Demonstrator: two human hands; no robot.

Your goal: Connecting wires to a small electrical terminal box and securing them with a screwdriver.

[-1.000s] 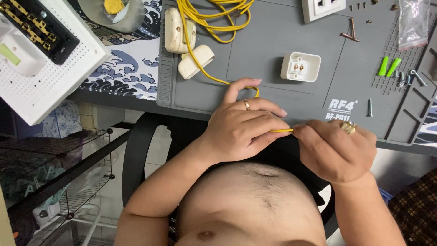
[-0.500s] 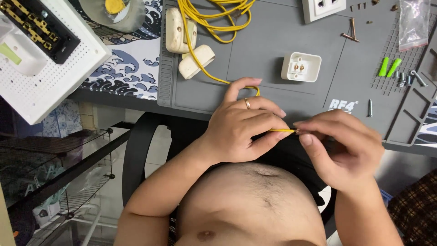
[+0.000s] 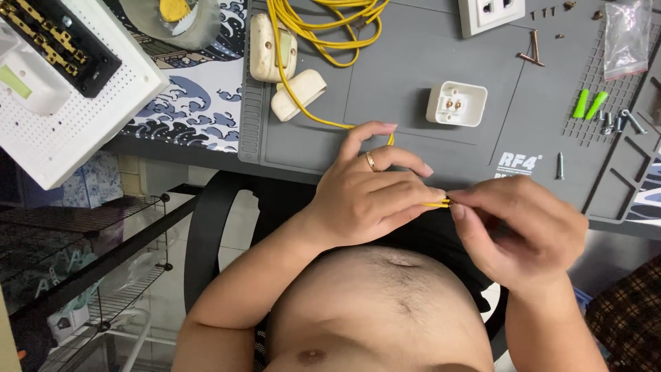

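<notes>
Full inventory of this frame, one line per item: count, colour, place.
yellow wire: one, coiled top centre, end running into the hands
grey work mat: one, on the desk
cream plug halves: two, mat's left edge
white socket box: one, mat centre
white wall outlet: one, top edge
green wall anchors: two, right
screws: several, silver and dark, right side
clear bag: one, top right
white perforated board: one, top left
left hand: grips the wire
right hand: pinches the wire's tip

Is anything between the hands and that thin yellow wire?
Nothing visible: the left hand grips the thin yellow wire, and the right hand's fingers pinch its end directly.
</notes>
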